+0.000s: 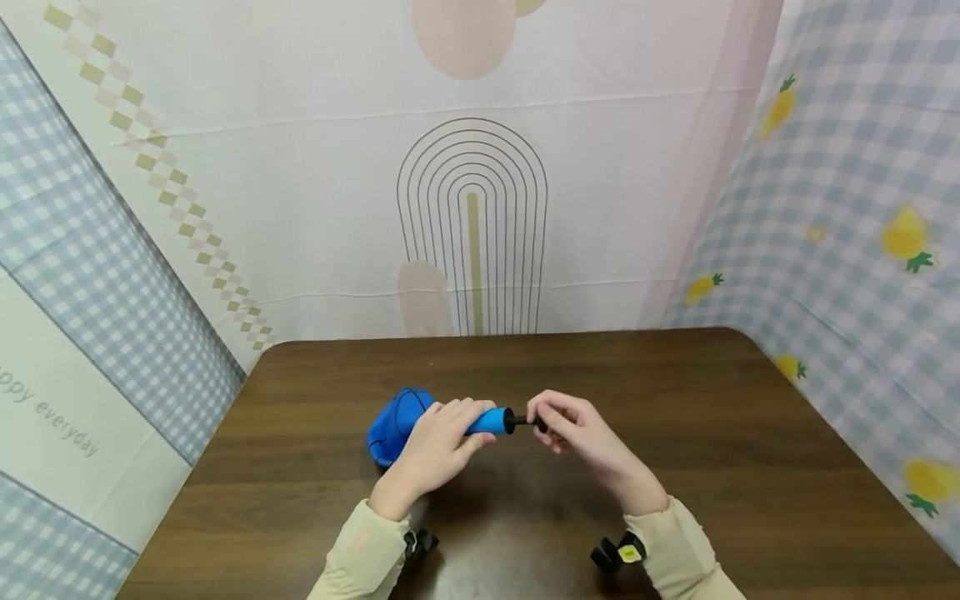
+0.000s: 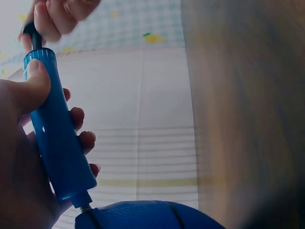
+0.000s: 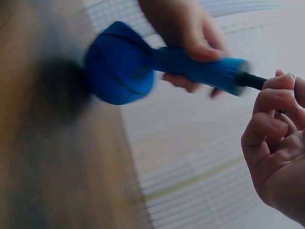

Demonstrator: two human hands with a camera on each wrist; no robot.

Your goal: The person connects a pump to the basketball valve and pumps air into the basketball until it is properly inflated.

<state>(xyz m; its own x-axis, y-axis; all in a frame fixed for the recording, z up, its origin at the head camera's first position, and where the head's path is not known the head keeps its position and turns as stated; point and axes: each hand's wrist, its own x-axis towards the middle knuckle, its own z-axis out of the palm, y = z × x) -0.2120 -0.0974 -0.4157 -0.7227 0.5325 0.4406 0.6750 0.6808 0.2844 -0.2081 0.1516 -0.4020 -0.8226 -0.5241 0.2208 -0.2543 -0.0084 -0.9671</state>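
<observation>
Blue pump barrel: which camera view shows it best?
The left wrist view: there the blue pump barrel appears close up, along nearly its full length. The head view shows mainly one end, past the left hand; the right wrist view shows it blurred, partly covered by that hand.

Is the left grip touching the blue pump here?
Touching: the left wrist view shows the left grip wrapped round the blue pump, thumb across its near face, fingertips round its far edge.

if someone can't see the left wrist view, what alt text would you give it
A left hand grips a blue hand pump whose narrow end meets a blue ball with dark lines at the bottom edge. At upper left, a right hand holds the pump's black handle. Behind is pale patterned cloth.
</observation>
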